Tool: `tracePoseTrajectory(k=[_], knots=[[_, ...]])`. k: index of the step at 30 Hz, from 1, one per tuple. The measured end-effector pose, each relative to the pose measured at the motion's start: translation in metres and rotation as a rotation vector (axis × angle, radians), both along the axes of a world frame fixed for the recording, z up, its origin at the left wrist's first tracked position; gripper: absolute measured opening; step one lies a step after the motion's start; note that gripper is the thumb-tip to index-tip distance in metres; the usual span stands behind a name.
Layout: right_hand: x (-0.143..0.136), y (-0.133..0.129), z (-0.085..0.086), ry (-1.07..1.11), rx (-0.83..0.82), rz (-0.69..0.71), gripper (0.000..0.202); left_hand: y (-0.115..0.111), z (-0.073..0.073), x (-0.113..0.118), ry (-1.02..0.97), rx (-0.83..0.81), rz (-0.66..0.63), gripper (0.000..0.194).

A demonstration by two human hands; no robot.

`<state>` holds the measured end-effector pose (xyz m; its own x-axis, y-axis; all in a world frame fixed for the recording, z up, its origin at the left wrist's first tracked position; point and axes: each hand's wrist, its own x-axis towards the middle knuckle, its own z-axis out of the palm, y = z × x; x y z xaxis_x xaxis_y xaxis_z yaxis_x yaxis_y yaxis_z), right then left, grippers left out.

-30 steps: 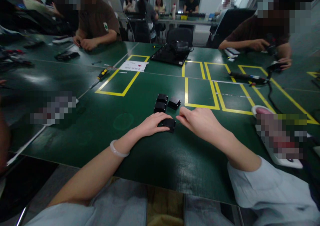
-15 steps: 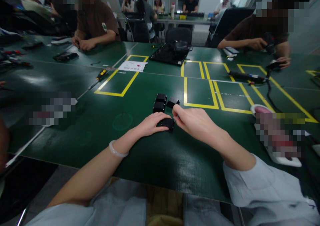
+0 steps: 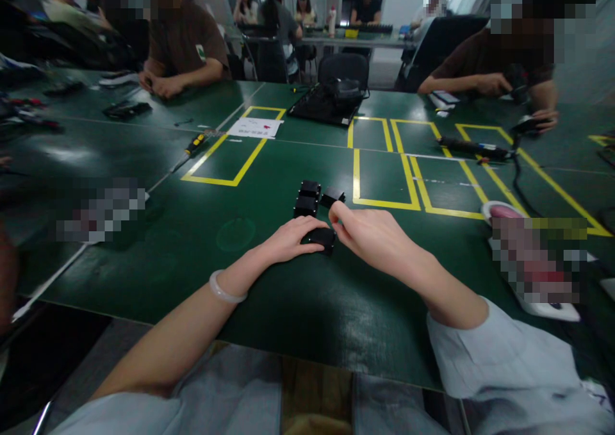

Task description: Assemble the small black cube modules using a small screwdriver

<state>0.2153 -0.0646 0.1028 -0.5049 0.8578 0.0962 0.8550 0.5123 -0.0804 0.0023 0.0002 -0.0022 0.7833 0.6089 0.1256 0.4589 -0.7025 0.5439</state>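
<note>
On the green table [image 3: 307,320], my left hand [image 3: 293,239] grips a small black block [image 3: 323,238] between thumb and fingers. My right hand [image 3: 368,233] is closed at the right side of that block, its fingertips pinched together; anything between them is too small to make out. Just beyond the hands, two black blocks [image 3: 307,198] stand in a column, partly behind my left fingers. Another black piece [image 3: 332,196] lies tilted to their right, directly past my right fingertips.
Yellow tape outlines [image 3: 387,202] mark the table ahead. A screwdriver [image 3: 195,143] and white paper [image 3: 254,127] lie at left, a black panel [image 3: 327,104] farther back. A blurred white-edged object [image 3: 533,262] is at right. Two people sit across.
My right hand has shifted very slightly left against the held block. My left hand and the other black pieces stay in place.
</note>
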Motion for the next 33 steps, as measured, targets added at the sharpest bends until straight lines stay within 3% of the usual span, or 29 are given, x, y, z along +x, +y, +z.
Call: tracePoseTrajectory(k=[6, 12, 22, 28, 33], knots=[[0.0003, -0.0016, 0.0043, 0.044, -0.022, 0.031, 0.014, 0.0011, -0.0042, -0.0012, -0.005, 0.006, 0.01, 0.042], [0.0015, 0.0009, -0.0012, 0.0, 0.019, 0.002, 0.028, -0.0001, -0.0007, -0.001, 0.002, 0.003, 0.005, 0.04], [0.0015, -0.0006, 0.0015, 0.077, -0.026, 0.063, 0.017, 0.0, -0.0018, -0.0015, -0.003, 0.016, -0.001, 0.042], [0.0011, 0.002, -0.0017, 0.039, -0.012, 0.011, 0.027, -0.001, -0.0003, 0.0, 0.003, 0.004, 0.006, 0.04], [0.0069, 0.0018, -0.0038, 0.116, -0.033, 0.074, 0.018, 0.0, -0.0023, -0.0006, -0.007, 0.001, 0.009, 0.042]])
